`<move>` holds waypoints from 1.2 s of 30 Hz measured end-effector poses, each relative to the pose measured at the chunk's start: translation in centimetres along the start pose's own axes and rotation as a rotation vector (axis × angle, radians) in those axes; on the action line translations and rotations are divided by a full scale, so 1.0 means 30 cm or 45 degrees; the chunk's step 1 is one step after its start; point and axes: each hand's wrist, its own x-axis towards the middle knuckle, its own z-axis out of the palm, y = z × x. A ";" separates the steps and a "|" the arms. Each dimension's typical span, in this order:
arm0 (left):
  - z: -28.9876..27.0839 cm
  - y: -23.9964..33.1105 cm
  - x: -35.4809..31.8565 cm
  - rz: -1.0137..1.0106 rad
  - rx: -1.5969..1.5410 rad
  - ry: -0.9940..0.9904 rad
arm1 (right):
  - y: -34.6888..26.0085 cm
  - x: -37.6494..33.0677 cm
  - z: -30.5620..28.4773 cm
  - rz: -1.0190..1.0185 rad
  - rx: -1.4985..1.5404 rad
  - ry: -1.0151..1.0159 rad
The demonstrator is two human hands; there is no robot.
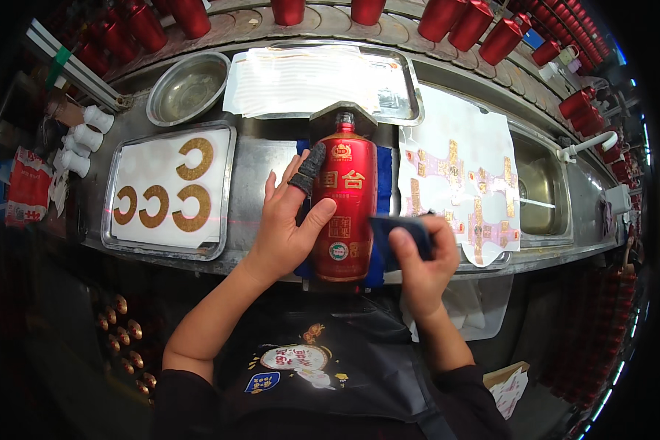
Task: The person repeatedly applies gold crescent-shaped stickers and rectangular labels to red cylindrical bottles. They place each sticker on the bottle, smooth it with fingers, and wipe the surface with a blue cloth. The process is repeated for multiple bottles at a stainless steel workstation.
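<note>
Left hand: my left hand steadies the tall red glazed bottle, thumb and palm pressed to its side, fingers spread, one in a dark fingertip sleeve.
Right hand: my right hand is pinched tight round a folded dark blue cloth, held against the bottle's lower right.
Bottle: lying on a blue pad on the steel table, neck pointing away.
Risk: I judge the round bottle could roll off the near edge if my thumb slackens; hard rubbing could skew its gold label.
Left tray: gold C-shaped stickers on a white sheet.
Right sheet: gold-and-pink label strips.
Far: rows of red bottles.
</note>
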 end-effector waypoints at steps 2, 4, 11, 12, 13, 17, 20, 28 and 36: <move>-0.001 0.007 -0.002 -0.021 -0.086 -0.011 | 0.005 -0.042 -0.007 0.071 0.027 0.021; -0.004 0.016 -0.001 -0.015 -0.104 -0.013 | 0.024 -0.069 -0.024 0.287 -0.153 0.100; -0.001 0.036 0.123 0.164 -0.408 0.665 | 0.142 -0.061 -0.113 0.262 -0.088 -0.029; -0.025 0.019 0.150 0.050 -0.290 0.677 | 0.152 -0.033 -0.130 0.236 -0.058 -0.003; -0.013 0.014 0.182 0.150 -0.310 0.768 | 0.160 -0.008 -0.143 0.122 0.041 0.036; 0.024 -0.006 0.289 0.235 0.226 0.568 | 0.144 0.084 -0.228 0.222 0.354 -0.108; 0.034 -0.012 0.319 -0.183 -0.030 0.209 | 0.129 0.057 -0.236 0.130 -0.004 -0.263; 0.042 0.002 0.342 -0.356 -0.360 0.101 | 0.026 -0.117 -0.002 -0.212 -0.415 -0.607; -0.566 -0.049 -0.210 -0.257 -0.833 0.208 | -0.232 -0.097 0.173 -0.752 -0.699 -1.239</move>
